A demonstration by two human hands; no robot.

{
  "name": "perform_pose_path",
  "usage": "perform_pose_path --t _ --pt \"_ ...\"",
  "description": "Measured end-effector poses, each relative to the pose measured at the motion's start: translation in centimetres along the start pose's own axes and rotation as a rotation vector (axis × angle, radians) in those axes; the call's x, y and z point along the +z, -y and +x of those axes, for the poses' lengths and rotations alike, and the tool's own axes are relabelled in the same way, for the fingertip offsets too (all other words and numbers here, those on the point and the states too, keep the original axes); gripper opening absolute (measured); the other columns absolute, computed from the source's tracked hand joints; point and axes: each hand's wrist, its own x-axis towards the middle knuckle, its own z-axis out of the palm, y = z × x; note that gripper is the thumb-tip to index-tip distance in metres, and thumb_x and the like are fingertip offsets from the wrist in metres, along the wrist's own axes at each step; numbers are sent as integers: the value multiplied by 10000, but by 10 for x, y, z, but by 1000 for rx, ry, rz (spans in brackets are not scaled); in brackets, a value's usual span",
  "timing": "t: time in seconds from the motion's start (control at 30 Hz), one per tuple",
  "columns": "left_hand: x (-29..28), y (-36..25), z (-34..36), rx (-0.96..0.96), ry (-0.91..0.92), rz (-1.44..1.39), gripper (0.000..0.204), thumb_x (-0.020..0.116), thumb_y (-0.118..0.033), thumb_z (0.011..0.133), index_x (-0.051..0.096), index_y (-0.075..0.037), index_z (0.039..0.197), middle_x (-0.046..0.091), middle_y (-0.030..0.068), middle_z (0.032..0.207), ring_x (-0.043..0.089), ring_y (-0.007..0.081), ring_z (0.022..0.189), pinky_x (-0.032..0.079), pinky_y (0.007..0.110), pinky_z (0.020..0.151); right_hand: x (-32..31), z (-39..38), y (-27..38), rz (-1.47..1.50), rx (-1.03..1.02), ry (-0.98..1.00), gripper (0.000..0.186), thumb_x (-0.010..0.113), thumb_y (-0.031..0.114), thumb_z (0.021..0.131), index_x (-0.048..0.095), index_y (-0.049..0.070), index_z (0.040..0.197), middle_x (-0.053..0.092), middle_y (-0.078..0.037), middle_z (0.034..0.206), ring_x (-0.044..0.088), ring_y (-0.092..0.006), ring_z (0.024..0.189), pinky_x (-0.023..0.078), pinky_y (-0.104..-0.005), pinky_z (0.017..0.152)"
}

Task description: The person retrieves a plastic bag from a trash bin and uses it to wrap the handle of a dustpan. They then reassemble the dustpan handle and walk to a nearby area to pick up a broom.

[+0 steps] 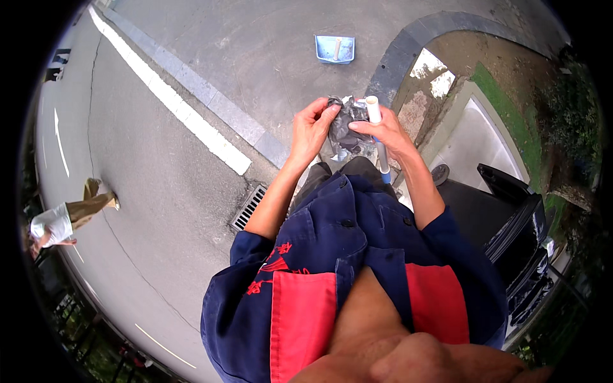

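Nearest the camera, a navy jacket (338, 220) with red panels is worn, the bare neck and chest showing above it. Beyond it, at arm's length over the pavement, a crumpled dark plastic bag (347, 125) is held up between the two hands. Its upper left edge is pinched between the thumb and fingers of the left hand (311, 131), the grip closed. By the right hand (388, 133) a white tube (373, 111) is clamped upright, with the thumb laid across the bag's right side; how the fingers behind are set cannot be told.

The plastic is judged to be very light, limp and slippery, easily torn or caught by a breeze; it is best taken by a gathered fold rather than by a single thin edge. The tube looks stiff, smooth and fairly light, and is best held around its shaft, near the middle. Further off, a blue dustpan (324, 48) is left on the ground, probably rigid plastic and touched by neither hand.
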Motion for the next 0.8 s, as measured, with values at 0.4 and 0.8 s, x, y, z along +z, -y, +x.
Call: perform_pose_path --t 0.4,0.8 --pt "30 -22 167 -346 64 -144 214 541 -24 843 595 23 1045 616 58 859 587 118 704 523 268 576 -76 148 47 155 -108 -129 163 640 55 717 640 9 874 634 -36 849 577 -106 774 453 -246 700" --pt "85 -31 337 -521 84 -361 392 533 -250 871 504 -31 1195 577 42 936 571 122 821 466 272 706 -201 301 67 -96 -486 -21 80 613 -12 719 616 29 787 644 -47 731 612 -134 690 471 -266 640"
